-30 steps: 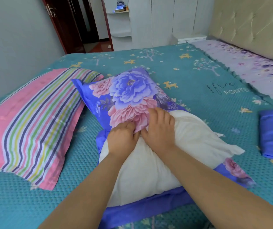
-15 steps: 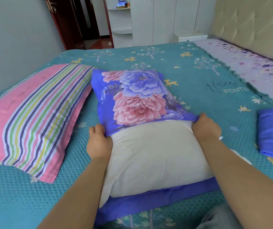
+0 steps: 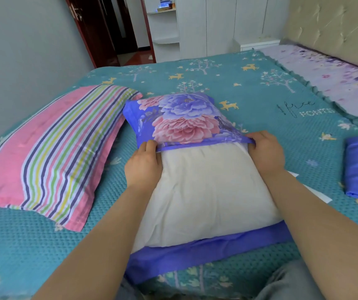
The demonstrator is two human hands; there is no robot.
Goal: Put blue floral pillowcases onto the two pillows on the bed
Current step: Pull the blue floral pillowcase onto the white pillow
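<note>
My left hand (image 3: 144, 164) and right hand (image 3: 264, 151) pinch the blue floral pillowcase (image 3: 182, 120) hem with curled fingers (image 3: 258, 135), over the white pillow (image 3: 208, 195) on the bed (image 3: 260, 100).

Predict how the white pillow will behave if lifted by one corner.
The white pillow would probably sag, since its surface looks soft and creased. It likely feels light for its bulk. The floral pillowcase covering its far end might slip off.
</note>
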